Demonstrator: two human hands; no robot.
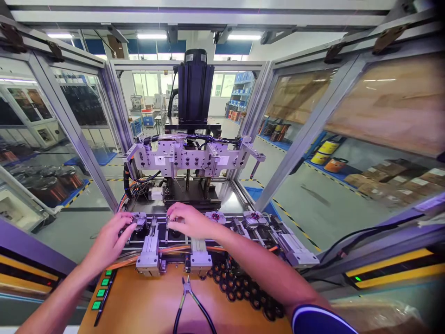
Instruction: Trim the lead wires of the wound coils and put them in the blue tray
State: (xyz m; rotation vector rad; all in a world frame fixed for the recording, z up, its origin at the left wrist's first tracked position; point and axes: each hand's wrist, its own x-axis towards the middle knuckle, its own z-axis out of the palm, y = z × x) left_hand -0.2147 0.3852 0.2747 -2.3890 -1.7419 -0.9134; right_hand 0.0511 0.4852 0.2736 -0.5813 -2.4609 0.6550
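Note:
My left hand [113, 234] is at the leftmost clamp fixture [140, 222] of the machine. Its thumb and fingers curve around a small dark part at the fixture's edge, too hidden to name. My right hand [191, 220] reaches across to the second station, thumb and fingertips closed around something small that I cannot make out. Further right, two more fixtures [255, 217] each carry a round part with a reddish centre. Wire cutters [187, 292] with dark handles lie on the brown worktop [146, 301], jaws pointing at the machine. Many small black ring-shaped parts [239, 287] are heaped beneath my right forearm.
Behind the fixtures stands a metal tooling plate [194, 160] under a large black motor [195, 88]. Aluminium frame posts [302, 134] enclose both sides. Yellow-and-black sensor bars [392, 269] flank the opening. A strip with green labels [101, 293] lies at the worktop's left edge.

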